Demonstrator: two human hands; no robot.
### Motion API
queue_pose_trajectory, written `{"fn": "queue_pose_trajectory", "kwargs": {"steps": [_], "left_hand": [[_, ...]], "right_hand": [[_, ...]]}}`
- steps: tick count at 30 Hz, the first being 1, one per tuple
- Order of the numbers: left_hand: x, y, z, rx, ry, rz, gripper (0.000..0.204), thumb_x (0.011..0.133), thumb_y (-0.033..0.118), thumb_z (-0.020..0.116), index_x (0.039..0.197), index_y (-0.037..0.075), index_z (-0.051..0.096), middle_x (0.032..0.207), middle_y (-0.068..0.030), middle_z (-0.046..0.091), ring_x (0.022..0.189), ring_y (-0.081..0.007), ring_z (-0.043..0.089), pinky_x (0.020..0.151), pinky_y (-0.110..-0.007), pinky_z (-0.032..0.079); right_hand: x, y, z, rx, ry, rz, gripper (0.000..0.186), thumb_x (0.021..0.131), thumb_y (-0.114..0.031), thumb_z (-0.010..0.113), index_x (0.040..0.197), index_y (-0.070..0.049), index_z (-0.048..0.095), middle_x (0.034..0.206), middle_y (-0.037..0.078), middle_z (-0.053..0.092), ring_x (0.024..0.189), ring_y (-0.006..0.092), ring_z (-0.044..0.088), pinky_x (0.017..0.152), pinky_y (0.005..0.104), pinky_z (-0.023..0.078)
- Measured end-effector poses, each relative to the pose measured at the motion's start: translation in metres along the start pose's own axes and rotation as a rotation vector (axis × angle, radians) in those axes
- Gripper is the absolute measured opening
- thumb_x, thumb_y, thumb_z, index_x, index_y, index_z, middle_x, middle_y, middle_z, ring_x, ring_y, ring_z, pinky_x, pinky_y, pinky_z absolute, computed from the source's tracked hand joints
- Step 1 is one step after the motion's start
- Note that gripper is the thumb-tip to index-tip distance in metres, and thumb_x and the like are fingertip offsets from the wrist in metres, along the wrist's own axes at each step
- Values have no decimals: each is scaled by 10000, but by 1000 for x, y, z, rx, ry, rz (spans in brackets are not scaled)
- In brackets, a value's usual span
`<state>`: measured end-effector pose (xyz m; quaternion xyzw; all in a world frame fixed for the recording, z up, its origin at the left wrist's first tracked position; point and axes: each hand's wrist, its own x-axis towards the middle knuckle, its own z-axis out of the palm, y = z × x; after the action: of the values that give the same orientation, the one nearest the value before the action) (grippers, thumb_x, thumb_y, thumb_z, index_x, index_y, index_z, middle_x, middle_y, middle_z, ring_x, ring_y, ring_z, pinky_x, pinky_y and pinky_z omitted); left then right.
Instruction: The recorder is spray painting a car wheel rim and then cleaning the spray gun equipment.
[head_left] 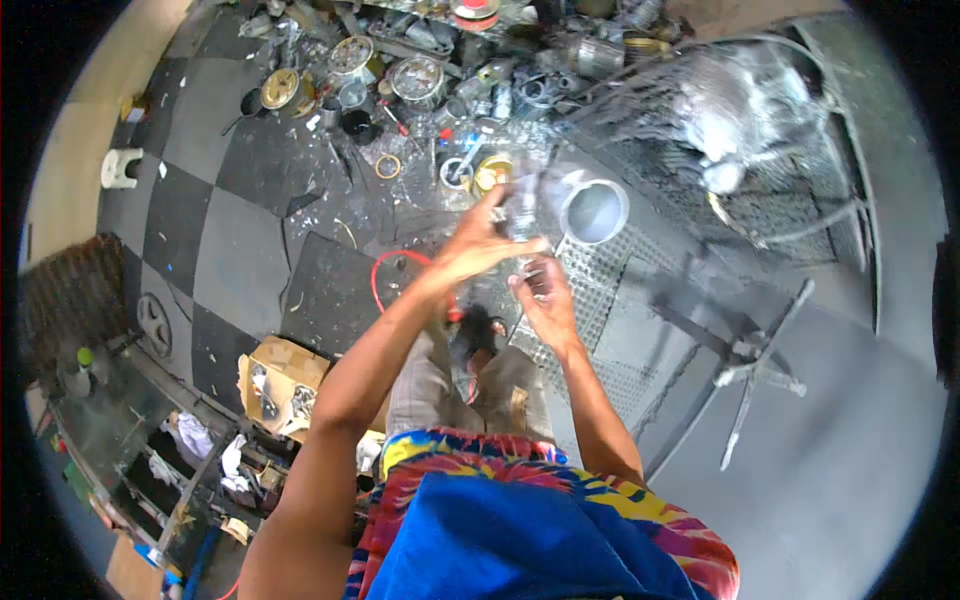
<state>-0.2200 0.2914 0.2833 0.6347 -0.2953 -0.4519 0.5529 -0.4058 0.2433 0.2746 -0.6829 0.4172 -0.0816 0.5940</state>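
Note:
My left hand [478,243] reaches forward, its thumb and fingers curved around a blurred, shiny see-through object [523,208]. Motion smears that object, so its kind is unclear. Just below the left thumb, my right hand [546,298] is closed with bent fingers. Whatever those fingers hold is too small and blurred to name. Right beside the see-through object is a round pale container [594,212] with a grey inside; I cannot tell whether the two touch. Beyond my left hand sit an open tin with yellow [493,173] and a small pot [456,173] with a blue-handled tool in it.
Paint-crusted tins [418,80] and clutter crowd the far floor. A metal stand [748,366] with spread legs is at the right, below a grimy mesh rack [725,140]. A red hose [385,268] curves near my feet. An open cardboard box [283,385] lies at the left.

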Motion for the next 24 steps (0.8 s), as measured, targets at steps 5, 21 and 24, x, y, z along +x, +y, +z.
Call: {"fn": "queue_pose_trajectory", "kwargs": {"steps": [5,21,24], "left_hand": [[-7,115,106,-268,-152,-86,922,624,324,936,1310,-61,456,1069,-142,631,950,-205,629,801,-330,532],[-125,205,333,-153,-770,-73,1032,597,379,941,1297,-77,334,1221,-201,551,1133,-254,562,1010,-364,454],[-123,192,342,402,-979,142,1107,703,677,753,1384,-112,378,1301,-289,517,1292,-387,469,1084,-454,374]], "right_hand": [[-67,-85,-84,1,422,-110,510,870,-179,751,1232,4,442,1090,102,557,886,166,587,783,324,496],[-255,-77,-230,-109,849,-149,491,921,-125,614,1339,19,402,1167,204,570,1098,340,575,940,468,468],[-298,-60,-239,-364,920,-210,264,968,-138,572,1170,6,481,931,132,595,752,202,638,606,347,525]]}}
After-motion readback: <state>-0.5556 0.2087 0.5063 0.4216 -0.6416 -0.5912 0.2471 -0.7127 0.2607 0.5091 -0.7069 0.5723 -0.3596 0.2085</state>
